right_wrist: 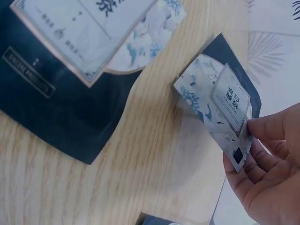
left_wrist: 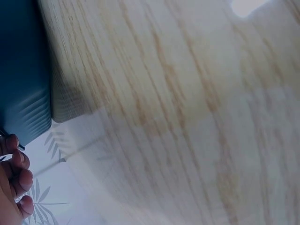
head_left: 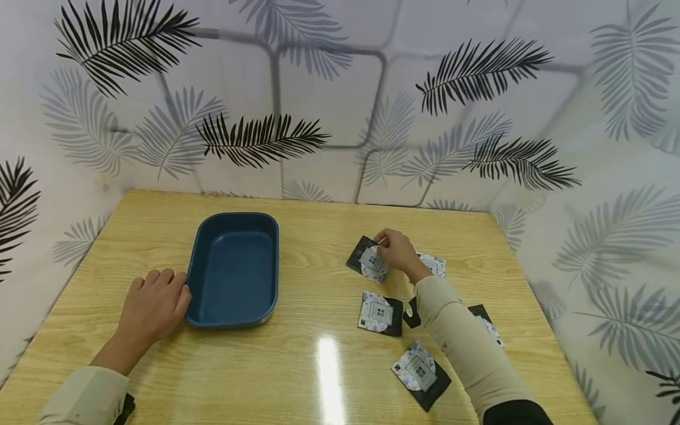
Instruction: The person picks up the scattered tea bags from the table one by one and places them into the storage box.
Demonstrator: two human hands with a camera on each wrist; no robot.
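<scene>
My right hand (head_left: 397, 252) pinches a small tea packet (right_wrist: 220, 103), black with a white and blue floral print, between thumb and fingers at one end. In the right wrist view the packet is tilted, its printed face towards the camera. On the left, my left hand (head_left: 156, 301) holds the side rim of a deep blue plastic basin (head_left: 232, 277), fingers curled at its edge. The left wrist view catches only the fingertips of that hand (left_wrist: 16, 176) beside the basin's ribbed corner (left_wrist: 33, 112). Nothing lies inside the basin.
More packets lie spread on the wooden table (head_left: 308, 265): one packet (head_left: 380, 313) near the middle, another (head_left: 422, 376) towards the front, one (head_left: 486, 324) partly behind the right sleeve, and one (head_left: 432, 264) beyond the right wrist. A leaf-patterned cloth (head_left: 340, 100) hangs behind.
</scene>
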